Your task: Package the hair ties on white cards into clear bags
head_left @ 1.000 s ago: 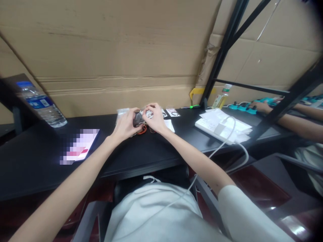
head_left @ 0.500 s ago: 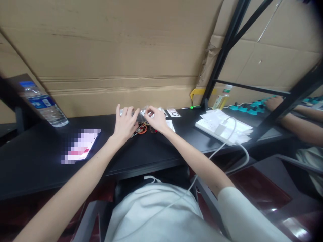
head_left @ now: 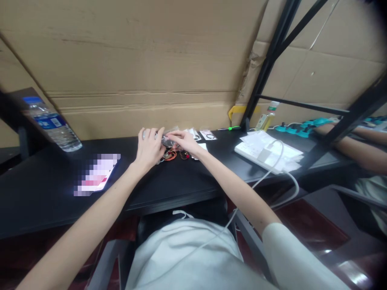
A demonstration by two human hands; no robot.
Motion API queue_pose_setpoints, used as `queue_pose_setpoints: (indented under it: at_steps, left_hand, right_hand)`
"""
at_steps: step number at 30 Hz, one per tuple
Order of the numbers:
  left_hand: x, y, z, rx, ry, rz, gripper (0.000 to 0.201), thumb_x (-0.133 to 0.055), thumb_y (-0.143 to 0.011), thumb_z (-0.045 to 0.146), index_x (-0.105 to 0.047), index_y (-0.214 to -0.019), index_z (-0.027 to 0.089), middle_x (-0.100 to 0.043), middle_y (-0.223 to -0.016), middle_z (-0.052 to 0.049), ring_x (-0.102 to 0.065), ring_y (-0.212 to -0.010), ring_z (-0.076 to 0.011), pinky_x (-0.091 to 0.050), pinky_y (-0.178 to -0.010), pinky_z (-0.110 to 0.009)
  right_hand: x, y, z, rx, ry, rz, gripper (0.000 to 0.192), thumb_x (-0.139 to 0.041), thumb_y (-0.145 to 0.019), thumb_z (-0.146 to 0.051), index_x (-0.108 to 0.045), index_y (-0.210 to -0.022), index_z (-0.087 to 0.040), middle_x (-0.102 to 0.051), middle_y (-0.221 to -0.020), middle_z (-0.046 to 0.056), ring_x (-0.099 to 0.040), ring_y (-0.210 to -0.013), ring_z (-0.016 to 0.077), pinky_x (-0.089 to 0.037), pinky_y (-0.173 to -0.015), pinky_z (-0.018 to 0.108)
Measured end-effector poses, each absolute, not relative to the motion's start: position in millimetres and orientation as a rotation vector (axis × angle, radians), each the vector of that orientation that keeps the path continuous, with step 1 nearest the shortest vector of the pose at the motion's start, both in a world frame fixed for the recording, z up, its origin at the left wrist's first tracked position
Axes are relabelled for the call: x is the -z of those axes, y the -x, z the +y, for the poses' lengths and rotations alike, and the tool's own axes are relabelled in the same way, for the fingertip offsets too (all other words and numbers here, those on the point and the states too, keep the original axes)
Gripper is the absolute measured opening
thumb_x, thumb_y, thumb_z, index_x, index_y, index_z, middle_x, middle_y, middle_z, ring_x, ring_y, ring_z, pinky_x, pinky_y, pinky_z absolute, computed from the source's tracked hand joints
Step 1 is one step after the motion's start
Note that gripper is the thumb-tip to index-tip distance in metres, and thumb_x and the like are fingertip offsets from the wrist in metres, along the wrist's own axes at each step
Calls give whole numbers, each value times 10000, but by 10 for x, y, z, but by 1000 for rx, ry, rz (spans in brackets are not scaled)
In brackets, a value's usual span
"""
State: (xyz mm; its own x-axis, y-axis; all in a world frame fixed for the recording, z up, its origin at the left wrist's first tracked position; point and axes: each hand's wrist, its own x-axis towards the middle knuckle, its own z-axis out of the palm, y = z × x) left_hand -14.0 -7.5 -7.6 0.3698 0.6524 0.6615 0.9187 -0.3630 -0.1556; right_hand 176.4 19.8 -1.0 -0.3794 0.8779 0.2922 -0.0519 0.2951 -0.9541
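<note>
Left hand [head_left: 148,147] flat on small clear bags [head_left: 169,140], right hand [head_left: 183,141] pinching 1, near desk's [head_left: 169,189] back edge

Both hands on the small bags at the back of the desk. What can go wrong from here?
1. The left hand and right hand work over loose orange bands; a sweep of the wrist might scatter them across the black desk.
2. The small clear bags lie flat near the back edge and may get pushed off.
3. The white cable hangs off the desk by the right arm and might snag.
</note>
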Motion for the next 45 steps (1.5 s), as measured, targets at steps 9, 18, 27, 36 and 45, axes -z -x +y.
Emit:
queue_pose_setpoints:
  at_steps: [9,18,27,36,45]
  left_hand:
    - [82,162,-87,712,2264,-1376,604,-550,-882,211,-474,-1476,134,-614,-1352,-204,-536,-1300,-396,-385,-1102,-539]
    - [94,175,-45,686,2254,-1339,574,-577,-812,151,-528,-1383,105,-632,-1317,-200,-543,-1278,-386,-318,-1186,-555]
    - [107,178,-53,716,2265,-1340,598,-581,-838,178,-496,-1426,110,-618,-1342,-213,-528,-1320,-389,-237,-1243,-595]
    - [84,178,-52,661,2418,-1248,625,-613,-856,282,-473,-1440,107,-610,-1364,-231,-542,-1304,-401,-363,-1146,-559]
    - [87,203,-45,682,2405,-1228,645,-624,-833,273,-473,-1444,133,-616,-1367,-205,-537,-1308,-390,-383,-1121,-521]
  right_hand:
    - [-114,-1800,53,-1552,754,-1638,344,-772,-947,-340,-745,-1255,-189,-746,-1253,107,-716,-722,99,-668,-699,232]
    - [-87,-1825,49,-1623,704,-1713,376,-732,-975,-331,-663,-1327,-218,-734,-1252,97,-780,-942,194,-700,-754,300]
    - [-113,-1848,56,-1640,692,-1703,381,-730,-978,-334,-650,-1339,-238,-709,-1337,88,-775,-988,191,-694,-772,293]
    - [-89,-1838,72,-1737,698,-1721,531,-759,-953,-322,-582,-1445,-233,-726,-1329,117,-797,-965,211,-688,-741,282]
    - [-139,-1846,-6,-1694,658,-1755,476,-760,-950,-325,-605,-1393,-247,-726,-1326,102,-793,-996,211,-686,-762,280]
